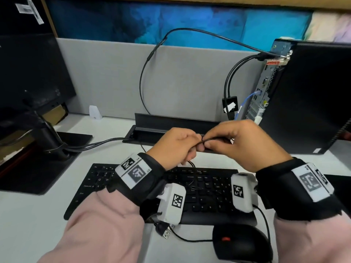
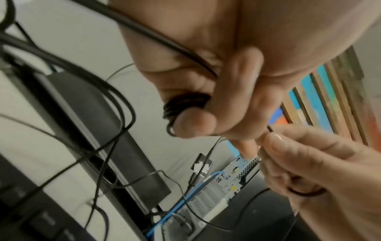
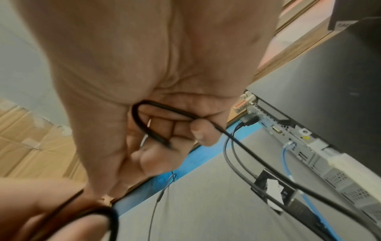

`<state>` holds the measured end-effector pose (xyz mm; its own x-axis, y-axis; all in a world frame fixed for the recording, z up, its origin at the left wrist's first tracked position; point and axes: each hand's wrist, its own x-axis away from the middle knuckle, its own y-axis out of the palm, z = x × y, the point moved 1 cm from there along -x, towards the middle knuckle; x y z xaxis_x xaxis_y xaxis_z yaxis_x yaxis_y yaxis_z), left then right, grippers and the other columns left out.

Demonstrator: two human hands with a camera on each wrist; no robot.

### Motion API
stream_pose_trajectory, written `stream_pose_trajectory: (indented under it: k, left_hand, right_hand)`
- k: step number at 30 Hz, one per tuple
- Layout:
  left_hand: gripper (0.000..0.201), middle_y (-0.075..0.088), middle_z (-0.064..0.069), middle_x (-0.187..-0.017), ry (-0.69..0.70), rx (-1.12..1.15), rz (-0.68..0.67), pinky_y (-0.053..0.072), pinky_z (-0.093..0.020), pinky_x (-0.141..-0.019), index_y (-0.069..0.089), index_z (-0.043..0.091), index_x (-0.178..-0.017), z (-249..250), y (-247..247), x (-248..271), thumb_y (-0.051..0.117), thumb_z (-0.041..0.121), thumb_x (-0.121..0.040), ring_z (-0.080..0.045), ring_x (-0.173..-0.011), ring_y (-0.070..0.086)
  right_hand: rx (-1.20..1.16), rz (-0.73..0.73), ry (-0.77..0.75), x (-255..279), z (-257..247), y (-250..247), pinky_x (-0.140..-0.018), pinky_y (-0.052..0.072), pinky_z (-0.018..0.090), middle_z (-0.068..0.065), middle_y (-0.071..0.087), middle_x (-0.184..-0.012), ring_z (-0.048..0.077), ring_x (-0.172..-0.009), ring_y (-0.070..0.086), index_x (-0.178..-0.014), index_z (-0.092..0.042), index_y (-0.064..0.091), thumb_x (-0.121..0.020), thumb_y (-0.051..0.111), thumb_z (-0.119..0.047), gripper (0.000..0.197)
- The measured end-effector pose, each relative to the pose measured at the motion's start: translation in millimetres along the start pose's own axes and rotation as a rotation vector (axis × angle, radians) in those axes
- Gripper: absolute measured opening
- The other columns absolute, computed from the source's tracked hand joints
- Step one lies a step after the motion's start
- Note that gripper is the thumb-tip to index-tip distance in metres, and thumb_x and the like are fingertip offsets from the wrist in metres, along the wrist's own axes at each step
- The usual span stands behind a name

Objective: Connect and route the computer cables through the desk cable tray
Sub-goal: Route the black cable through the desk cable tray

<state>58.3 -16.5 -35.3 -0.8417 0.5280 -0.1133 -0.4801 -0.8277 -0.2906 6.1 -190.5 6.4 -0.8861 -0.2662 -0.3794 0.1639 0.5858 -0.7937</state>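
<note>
Both hands meet above the keyboard (image 1: 199, 190), in front of the black desk cable tray (image 1: 144, 132), whose lid stands open. My left hand (image 1: 176, 147) grips a small bundle of coiled thin black cable (image 2: 185, 104). My right hand (image 1: 237, 141) pinches a loop of the same black cable (image 3: 144, 120) between thumb and fingers; a strand (image 1: 212, 139) spans the two hands. A loose USB plug (image 1: 165, 233) lies on the desk below my left wrist. The computer tower (image 1: 303, 92) stands at the right with its rear ports facing me.
A black mouse (image 1: 239, 242) sits at the front right. A monitor stand (image 1: 49, 143) with cables running to the tray is at the left. Black cables and a blue network cable (image 1: 247, 99) hang from the tower. A grey partition (image 1: 114, 73) backs the desk.
</note>
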Motion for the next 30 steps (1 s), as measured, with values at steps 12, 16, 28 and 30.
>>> stream_pose_trajectory:
  k: [12,16,28,30]
  left_hand:
    - [0.026,0.041,0.005,-0.048,-0.106,1.049,-0.155,0.047,-0.025,-0.052,0.053,0.010,-0.082,6.3,-15.2,-2.2,0.036,0.024,-0.095,-0.009,-0.036,0.040]
    - [0.031,0.065,-0.001,-0.069,-0.026,1.191,-0.025,0.058,-0.028,-0.064,0.057,0.006,-0.094,2.4,-10.0,-6.8,0.031,0.020,-0.103,-0.013,-0.062,0.068]
    - [0.030,0.065,-0.007,-0.064,0.203,-0.042,0.170,0.054,-0.036,-0.068,0.054,-0.004,-0.082,-8.3,-0.8,-5.8,0.048,0.017,-0.102,-0.020,-0.059,0.062]
    - [0.034,0.048,-0.003,-0.049,0.136,0.011,0.068,0.041,-0.030,-0.051,0.055,0.000,-0.078,-2.7,0.4,-2.0,0.045,0.020,-0.103,-0.017,-0.044,0.042]
  right_hand:
    - [0.134,-0.039,0.086,-8.7,9.2,43.8,-0.058,0.044,0.033,-0.006,0.061,-0.061,0.008,-0.058,0.055,-0.080,-0.022,0.050,-0.103,0.040,-0.040,0.031]
    - [0.101,-0.122,0.092,-8.7,6.8,53.7,-0.063,0.037,0.028,-0.011,0.051,-0.069,0.004,-0.065,0.048,-0.086,-0.033,0.042,-0.105,0.038,-0.033,0.019]
    - [-0.008,-0.044,0.021,-1.5,-9.0,6.0,-0.068,0.054,0.035,-0.011,0.070,-0.074,0.005,-0.068,0.064,-0.083,-0.031,0.073,-0.090,0.066,-0.036,0.011]
    - [-0.039,0.062,0.014,1.1,-0.4,-6.7,-0.069,0.056,0.039,-0.011,0.072,-0.077,0.007,-0.070,0.065,-0.085,-0.033,0.076,-0.086,0.072,-0.035,0.004]
